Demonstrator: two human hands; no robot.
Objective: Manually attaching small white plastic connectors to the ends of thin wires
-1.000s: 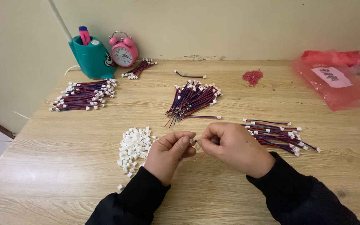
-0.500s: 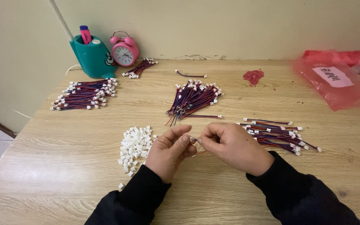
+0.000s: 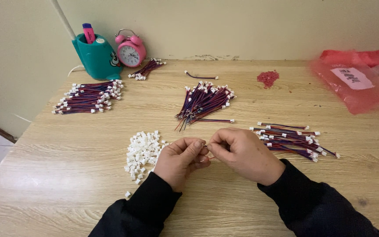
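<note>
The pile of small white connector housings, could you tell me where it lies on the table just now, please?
In the head view, the pile of white connector housings lies on the wooden table, directly left of the left hand and below the middle wire bundle.

Pink alarm clock (image 3: 130, 51) at desk (image 3: 66, 184) rear; teal pen holder (image 3: 96, 58) just left of it; red crumbs (image 3: 268, 78) and red plastic bag (image 3: 352, 85) well right.

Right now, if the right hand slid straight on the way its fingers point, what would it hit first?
The right hand points leftward, so it would meet the left hand at once; their fingertips already pinch together over something small I cannot make out. Beyond that lies the pile of white plastic pieces.
</note>
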